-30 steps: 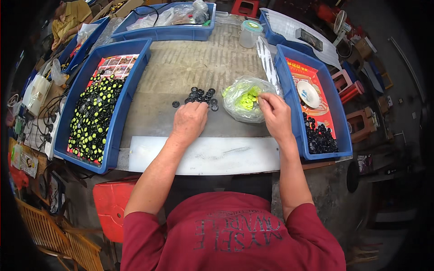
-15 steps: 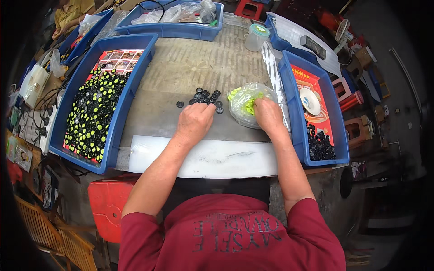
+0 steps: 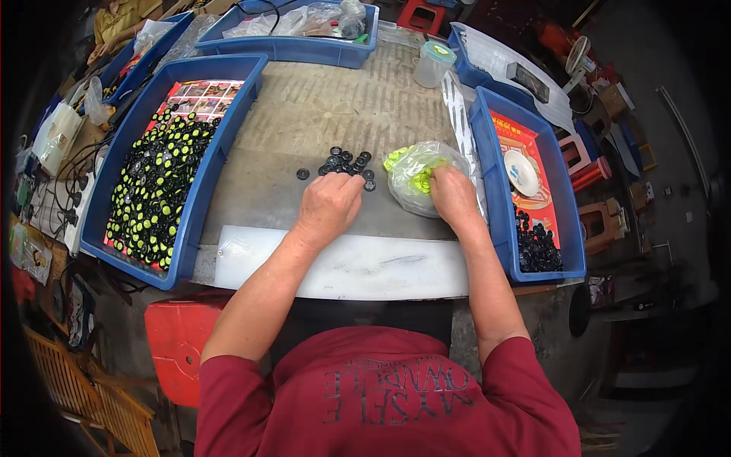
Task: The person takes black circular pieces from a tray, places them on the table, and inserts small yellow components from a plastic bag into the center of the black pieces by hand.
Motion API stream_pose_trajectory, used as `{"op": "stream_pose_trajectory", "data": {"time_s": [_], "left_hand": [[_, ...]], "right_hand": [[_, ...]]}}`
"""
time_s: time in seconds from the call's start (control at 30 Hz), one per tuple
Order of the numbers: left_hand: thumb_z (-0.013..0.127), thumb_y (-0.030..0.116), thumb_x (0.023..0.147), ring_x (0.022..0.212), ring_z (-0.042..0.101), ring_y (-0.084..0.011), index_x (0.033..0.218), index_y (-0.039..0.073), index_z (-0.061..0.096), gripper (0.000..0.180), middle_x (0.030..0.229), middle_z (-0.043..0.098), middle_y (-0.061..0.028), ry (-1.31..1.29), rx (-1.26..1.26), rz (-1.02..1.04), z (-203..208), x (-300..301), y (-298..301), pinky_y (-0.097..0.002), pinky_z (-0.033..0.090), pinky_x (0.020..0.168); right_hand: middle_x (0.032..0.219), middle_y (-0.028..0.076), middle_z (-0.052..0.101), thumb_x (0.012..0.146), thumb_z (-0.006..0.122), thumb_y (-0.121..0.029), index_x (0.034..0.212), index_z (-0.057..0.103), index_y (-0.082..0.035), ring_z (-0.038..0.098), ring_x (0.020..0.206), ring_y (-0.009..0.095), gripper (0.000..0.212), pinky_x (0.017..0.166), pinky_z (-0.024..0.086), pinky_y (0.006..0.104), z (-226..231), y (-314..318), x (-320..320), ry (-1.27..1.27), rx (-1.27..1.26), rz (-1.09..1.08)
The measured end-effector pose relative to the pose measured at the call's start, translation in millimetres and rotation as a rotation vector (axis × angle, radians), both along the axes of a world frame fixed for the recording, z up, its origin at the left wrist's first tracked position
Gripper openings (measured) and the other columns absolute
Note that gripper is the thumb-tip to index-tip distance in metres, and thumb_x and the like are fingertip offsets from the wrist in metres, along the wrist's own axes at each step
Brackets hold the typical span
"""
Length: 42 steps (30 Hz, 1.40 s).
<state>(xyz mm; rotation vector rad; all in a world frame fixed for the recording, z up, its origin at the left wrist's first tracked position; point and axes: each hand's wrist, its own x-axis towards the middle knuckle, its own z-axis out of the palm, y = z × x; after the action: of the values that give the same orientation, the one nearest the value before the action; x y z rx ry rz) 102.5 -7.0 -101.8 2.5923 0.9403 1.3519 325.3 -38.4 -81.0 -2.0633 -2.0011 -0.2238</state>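
My left hand (image 3: 330, 206) is closed, its fingertips at the near edge of a small pile of black round pieces (image 3: 347, 162) in the middle of the table. Whatever those fingers hold is hidden beneath them. To the right sits a clear plastic bag (image 3: 411, 201) with its mouth spread, holding bright yellow-green pieces (image 3: 421, 181). My right hand (image 3: 454, 194) reaches over the bag's right side, fingers pinched together among the yellow-green pieces. What is in the pinch cannot be made out. One black piece (image 3: 303, 174) lies apart, left of the pile.
On the left stands a blue tray (image 3: 199, 183) of black pieces with yellow-green centres. A blue tray (image 3: 487, 164) on the right holds a white dish (image 3: 521, 172) and black pieces. A lidded tub (image 3: 433, 67) stands at the back. A white board (image 3: 343, 266) lines the near edge.
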Motion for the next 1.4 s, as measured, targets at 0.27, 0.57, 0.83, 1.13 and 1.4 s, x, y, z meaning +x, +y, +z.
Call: {"op": "stream_pose_trajectory", "data": {"time_s": [0.27,0.57,0.83,1.13,1.4], "left_hand": [[0.059,0.0,0.064,0.059,0.052,-0.0225,0.076,0.004,0.054,0.013,0.061,0.05,-0.0067,-0.023,-0.022,-0.026,0.9,-0.3,-0.2,-0.0331,0.041,0.052],[0.058,0.0,0.065,0.059,0.052,-0.0235,0.078,0.004,0.054,0.015,0.062,0.05,-0.0073,-0.038,-0.032,-0.042,3.2,-1.2,-0.7,-0.0335,0.041,0.053],[0.056,0.0,0.065,0.06,0.052,-0.0214,0.076,0.005,0.052,0.013,0.061,0.048,-0.0055,-0.076,-0.03,-0.023,4.6,0.1,-0.8,-0.0321,0.043,0.054],[0.057,-0.003,0.065,0.058,0.053,-0.0234,0.084,0.003,0.054,0.02,0.064,0.053,-0.0082,-0.114,-0.024,-0.113,3.3,0.9,-4.1,-0.0326,0.043,0.053],[0.06,-0.002,0.063,0.058,0.052,-0.0223,0.085,0.002,0.055,0.023,0.063,0.053,-0.0069,-0.165,-0.004,-0.239,4.7,2.6,-7.6,-0.0315,0.043,0.052]], "right_hand": [[0.076,0.019,0.056,0.073,0.044,-0.006,0.071,0.054,0.001,0.056,0.069,0.036,0.013,0.062,0.045,0.0435,-3.7,5.7,2.0,-0.011,-0.014,0.036],[0.075,0.019,0.055,0.072,0.044,-0.005,0.072,0.05,0.002,0.056,0.066,0.036,0.009,0.06,0.045,0.0426,-3.1,2.1,1.6,-0.039,0.008,0.008],[0.076,0.017,0.054,0.077,0.046,-0.01,0.073,0.05,-0.001,0.054,0.069,0.035,0.01,0.061,0.044,0.0428,6.1,-8.2,-3.0,0.112,0.147,0.031],[0.072,0.012,0.056,0.078,0.049,-0.01,0.079,0.054,0.001,0.054,0.062,0.027,0.011,0.056,0.042,0.0346,27.1,-24.2,-15.4,0.454,0.195,0.062],[0.061,-0.002,0.047,0.079,0.052,-0.011,0.072,0.052,-0.001,0.037,0.049,0.003,0.012,0.042,0.028,0.0166,27.7,-34.8,-43.9,1.474,-0.167,0.068]]}}
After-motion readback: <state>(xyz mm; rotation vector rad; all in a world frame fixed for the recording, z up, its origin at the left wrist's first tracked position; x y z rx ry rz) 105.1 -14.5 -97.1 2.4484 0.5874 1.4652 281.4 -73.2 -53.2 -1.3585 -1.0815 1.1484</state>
